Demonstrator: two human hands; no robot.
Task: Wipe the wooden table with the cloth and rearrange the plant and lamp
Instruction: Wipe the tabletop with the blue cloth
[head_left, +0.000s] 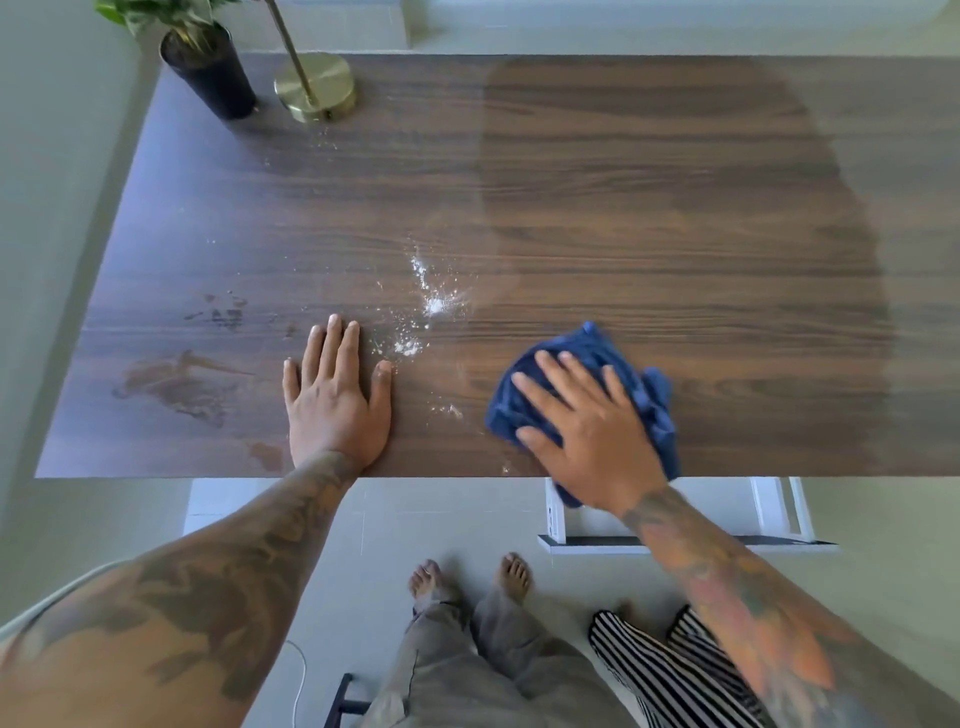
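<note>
The dark wooden table (571, 156) fills the view. My right hand (582, 431) presses flat on a crumpled blue cloth (649, 395) near the table's front edge, fingers straight. My left hand (337, 395) lies flat on the wood to the left, fingers spread. White powder (434, 304) is scattered between the two hands and a little beyond. A plant in a black pot (208, 67) and a brass lamp base (317, 85) stand at the far left corner. The right part of the table looks darker and damp.
Dried smears (176, 384) mark the table's front left. Below the front edge are a white frame (769, 514) on the pale floor, striped fabric (675, 670), my bare feet (467, 577) and a thin white cable (298, 680).
</note>
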